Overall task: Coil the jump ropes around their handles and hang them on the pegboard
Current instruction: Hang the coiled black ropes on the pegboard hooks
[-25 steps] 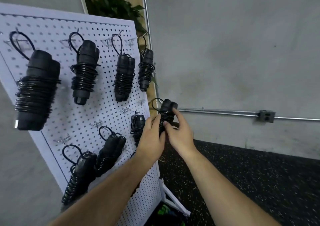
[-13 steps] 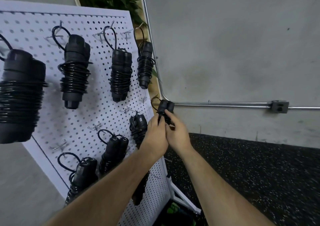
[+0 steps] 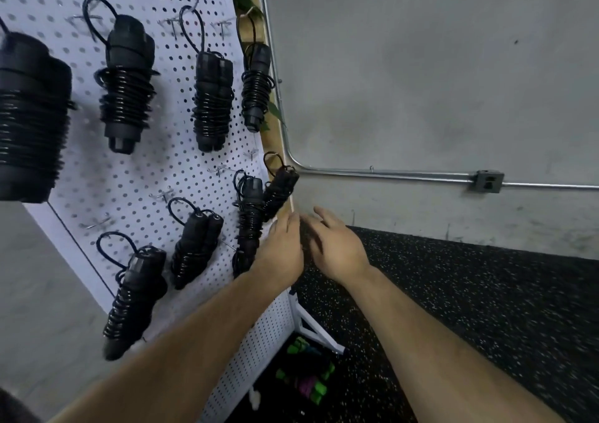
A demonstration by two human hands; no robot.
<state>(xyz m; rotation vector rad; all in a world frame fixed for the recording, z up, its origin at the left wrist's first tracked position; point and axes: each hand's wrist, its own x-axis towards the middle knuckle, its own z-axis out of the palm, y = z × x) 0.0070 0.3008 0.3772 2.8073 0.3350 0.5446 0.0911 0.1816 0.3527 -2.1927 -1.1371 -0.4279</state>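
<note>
Though blurred, coiled rope (image 3: 281,187) on pegboard (image 3: 155,169)

The pegboard (image 3: 181,169) was white, dotted all over with an even grid of small dark holes. The coiled jump ropes (image 3: 124,91) on it were black throughout, their cords glossy. To the right, the wall (image 3: 421,82) was mottled grey, crossed by a silver-grey conduit (image 3: 389,174). The floor (image 3: 486,309) was black, flecked with white specks. Near the board's foot, a bundle (image 3: 304,380) showed bright green and magenta
</note>
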